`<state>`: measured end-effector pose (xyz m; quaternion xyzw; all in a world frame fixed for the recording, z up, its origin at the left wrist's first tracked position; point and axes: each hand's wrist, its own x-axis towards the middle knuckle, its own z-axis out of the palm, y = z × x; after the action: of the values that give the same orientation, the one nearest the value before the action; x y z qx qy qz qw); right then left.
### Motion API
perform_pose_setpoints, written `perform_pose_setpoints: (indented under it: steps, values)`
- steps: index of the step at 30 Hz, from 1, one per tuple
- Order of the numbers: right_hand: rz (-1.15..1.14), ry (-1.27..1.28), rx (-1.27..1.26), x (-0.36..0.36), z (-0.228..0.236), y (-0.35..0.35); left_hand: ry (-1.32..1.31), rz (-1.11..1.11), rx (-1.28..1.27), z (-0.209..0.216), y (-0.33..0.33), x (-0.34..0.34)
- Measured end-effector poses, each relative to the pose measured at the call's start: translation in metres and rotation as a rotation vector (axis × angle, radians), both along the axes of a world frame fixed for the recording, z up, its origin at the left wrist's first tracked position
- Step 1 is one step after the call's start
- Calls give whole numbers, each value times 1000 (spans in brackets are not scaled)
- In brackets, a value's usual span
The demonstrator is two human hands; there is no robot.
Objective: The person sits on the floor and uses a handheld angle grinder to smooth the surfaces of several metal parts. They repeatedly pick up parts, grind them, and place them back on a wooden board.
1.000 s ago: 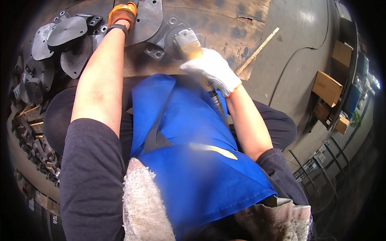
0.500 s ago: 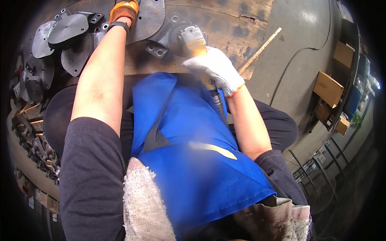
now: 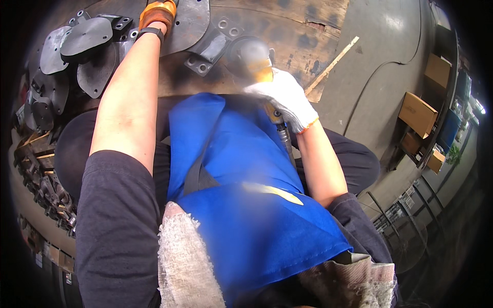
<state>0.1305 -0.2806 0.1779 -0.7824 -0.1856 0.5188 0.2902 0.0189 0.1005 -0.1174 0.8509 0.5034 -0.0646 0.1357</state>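
Note:
At the top edge, my left hand [image 3: 156, 14], in an orange glove, is closed at the left edge of a large grey metal plate [image 3: 190, 23]; its fingertips are partly out of view. My right hand [image 3: 288, 97], in a white knit glove, is wrapped round a yellow air grinder [image 3: 259, 71] with a hose fitting [image 3: 283, 134] at its lower end. The grinder's round head is blurred and stands just right of a flat metal bracket [image 3: 213, 47] with paired holes and a shiny bare patch. Whether the disc touches metal, I cannot tell.
Several dark metal plates [image 3: 86, 37] with holes are piled left of my left arm. Under the work lies a scorched wooden board [image 3: 287, 25], with a thin wood strip [image 3: 333, 66] at its right. Cardboard boxes [image 3: 418, 114] stand far right; a cable [image 3: 370, 77] crosses the floor.
My right hand and the grinder have shifted a little right, away from the bracket, uncovering more of its shiny patch. My left hand stays almost in place.

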Motion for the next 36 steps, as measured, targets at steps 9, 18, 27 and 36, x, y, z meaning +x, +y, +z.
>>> perform_pose_setpoints:
  steps: [9, 18, 27, 36]
  values:
    - [67, -5, 20, -1, 5, 8, 50, -103, 49, -6, 2, -1]
    - [-53, 53, 204, -14, -4, 4, 7, -38, 39, 34, -20, 10]
    - [94, 30, 43, -16, -5, 7, 53, -131, 115, 2, -7, -2]
    - [201, -117, -109, -5, 4, 14, 59, -183, -7, 61, -26, 12]
